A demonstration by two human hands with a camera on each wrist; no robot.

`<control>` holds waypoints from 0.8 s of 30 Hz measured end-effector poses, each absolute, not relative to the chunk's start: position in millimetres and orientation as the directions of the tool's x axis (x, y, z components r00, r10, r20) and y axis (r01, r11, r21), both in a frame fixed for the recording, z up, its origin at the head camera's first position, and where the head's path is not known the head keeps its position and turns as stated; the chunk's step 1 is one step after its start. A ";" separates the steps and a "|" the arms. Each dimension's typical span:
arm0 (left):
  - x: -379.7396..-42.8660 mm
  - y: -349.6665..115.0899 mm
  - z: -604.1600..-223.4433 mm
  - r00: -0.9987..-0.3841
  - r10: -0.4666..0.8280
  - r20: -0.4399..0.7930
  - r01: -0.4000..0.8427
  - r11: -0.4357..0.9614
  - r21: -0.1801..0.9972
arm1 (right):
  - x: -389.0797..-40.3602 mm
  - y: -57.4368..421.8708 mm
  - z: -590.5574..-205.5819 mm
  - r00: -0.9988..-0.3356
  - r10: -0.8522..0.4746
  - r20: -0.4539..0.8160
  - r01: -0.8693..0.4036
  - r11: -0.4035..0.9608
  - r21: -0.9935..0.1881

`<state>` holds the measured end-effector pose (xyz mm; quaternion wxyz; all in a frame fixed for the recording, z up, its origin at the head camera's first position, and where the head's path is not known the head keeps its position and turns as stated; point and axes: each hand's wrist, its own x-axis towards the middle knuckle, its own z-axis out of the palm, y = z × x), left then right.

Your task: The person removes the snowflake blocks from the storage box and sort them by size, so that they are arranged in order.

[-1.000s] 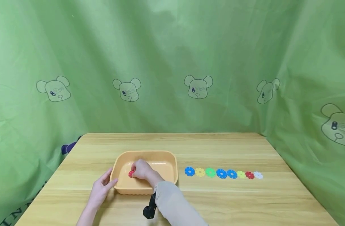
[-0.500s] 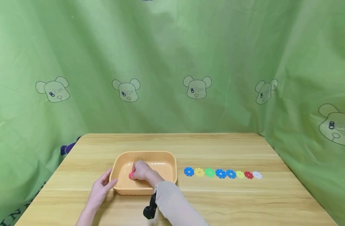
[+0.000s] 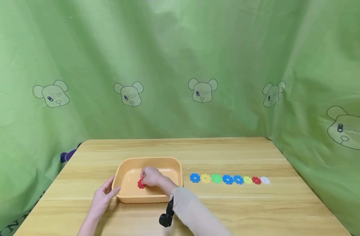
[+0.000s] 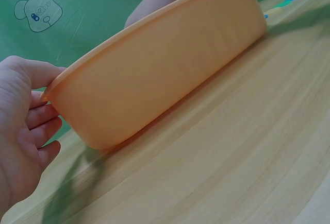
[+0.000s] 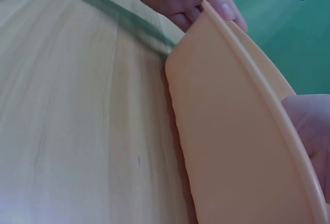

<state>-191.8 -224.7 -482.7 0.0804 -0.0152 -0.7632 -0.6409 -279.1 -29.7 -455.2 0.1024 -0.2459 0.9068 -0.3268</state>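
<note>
A shallow orange plastic basin (image 3: 144,199) sits on the wooden table, left of the middle. At its left end my left hand (image 3: 101,200) grips the rim, thumb over the edge and fingers against the outer wall, as the left wrist view also shows. Inside the basin, low over its floor, my right hand (image 3: 151,177) pinches a red notched flower-shaped disc (image 3: 141,184) between thumb and fingers. In the right wrist view the basin wall (image 5: 221,116) hides the disc and part of my right hand (image 5: 312,126).
Right of the basin runs a row of similar discs: blue (image 3: 195,178), yellow (image 3: 205,178), green (image 3: 216,178), two more blue, light yellow (image 3: 248,179), red (image 3: 256,180) and white (image 3: 265,180). A green curtain (image 3: 168,65) surrounds the table (image 3: 227,209).
My right hand has drawn slightly right within the basin, and more of the red disc shows. The left hand keeps its grip on the rim. The whole view has shifted slightly.
</note>
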 end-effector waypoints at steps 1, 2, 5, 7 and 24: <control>-191.9 -224.6 -482.4 -0.987 -0.078 0.144 0.128 0.178 0.976 | -279.4 -26.9 -455.2 -0.862 -0.506 -0.031 -0.352 0.642 -0.682; -191.9 -224.4 -482.1 -0.987 -0.076 0.144 0.128 0.179 0.975 | -279.9 -23.8 -454.9 -0.865 -0.501 -0.038 -0.324 0.615 -0.718; -191.7 -224.1 -481.7 -0.986 -0.074 0.147 0.132 0.180 0.975 | -281.6 -13.5 -453.4 -0.872 -0.487 -0.055 -0.243 0.527 -0.815; -191.4 -223.9 -481.4 -0.986 -0.075 0.147 0.131 0.181 0.975 | -283.2 -6.0 -451.1 -0.876 -0.479 -0.056 -0.212 0.486 -0.848; -188.8 -223.1 -478.5 -0.990 -0.079 0.119 0.099 0.215 0.972 | -282.4 58.6 -423.8 -0.906 -0.421 -0.034 -0.082 0.254 -0.964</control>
